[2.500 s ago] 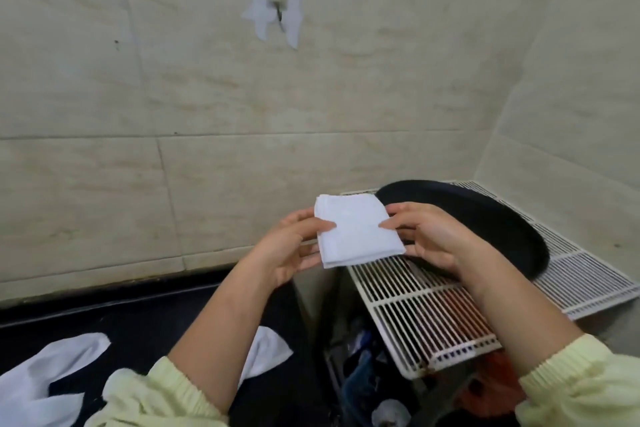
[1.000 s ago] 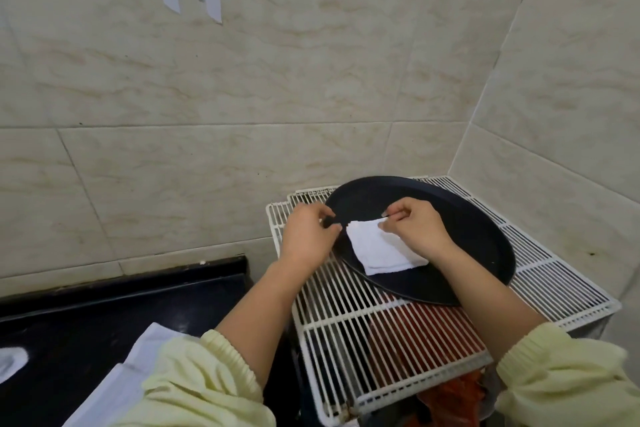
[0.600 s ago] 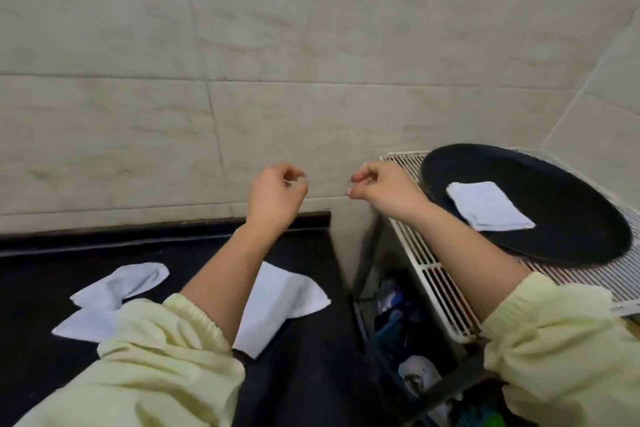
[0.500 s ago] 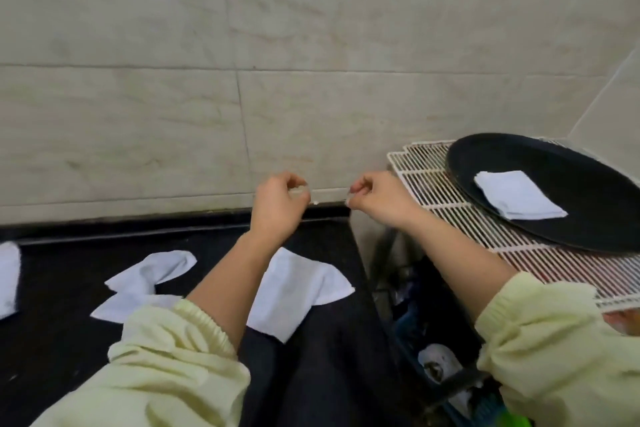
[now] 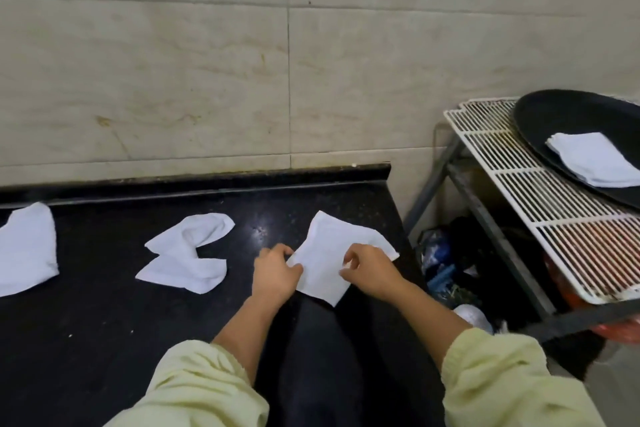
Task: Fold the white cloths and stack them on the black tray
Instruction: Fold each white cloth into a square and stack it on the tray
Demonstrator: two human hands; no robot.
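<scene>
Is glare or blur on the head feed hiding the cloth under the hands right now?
Head view: no. One small glare patch on the black counter just left of the cloth, not on it; left hand and right hand slightly soft; wide-angle stretches the rack at right.

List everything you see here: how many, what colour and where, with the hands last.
wall: one, beige tiles, behind
counter: one, black, below the wall
rack: one, white wire, right of the counter
tray: one, black, on the rack
folded cloth: one, white, on the tray
loose cloths: three, white, on the counter: left cloth, middle cloth, near cloth
clutter: mixed colours, under the rack
hands: left hand and right hand, pinching the near cloth
</scene>
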